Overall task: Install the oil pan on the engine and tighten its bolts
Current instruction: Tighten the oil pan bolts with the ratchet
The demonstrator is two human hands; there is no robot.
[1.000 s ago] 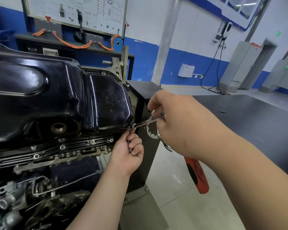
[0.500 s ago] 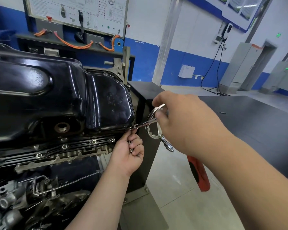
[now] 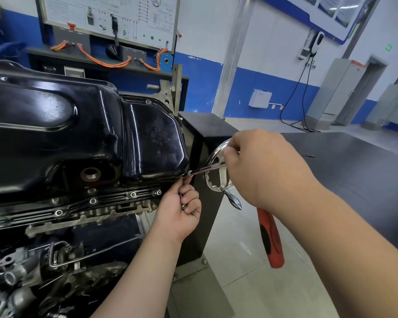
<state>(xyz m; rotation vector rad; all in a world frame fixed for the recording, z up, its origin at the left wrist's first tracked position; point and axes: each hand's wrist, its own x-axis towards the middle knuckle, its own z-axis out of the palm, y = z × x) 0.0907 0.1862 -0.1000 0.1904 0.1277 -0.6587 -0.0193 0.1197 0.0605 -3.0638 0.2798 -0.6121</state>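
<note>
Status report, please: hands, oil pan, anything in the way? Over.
Left hand holds a spare bolt, fingertips at corner bolt. Right hand grips extension on it. Oil pan seated. Handwheel close behind tool.

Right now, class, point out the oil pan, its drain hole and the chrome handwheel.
oil pan (image 3: 55, 125), head view, on its glossy black top face.
drain hole (image 3: 90, 175), head view, in the round threaded opening.
chrome handwheel (image 3: 233, 200), head view, on its crank knob.
</note>
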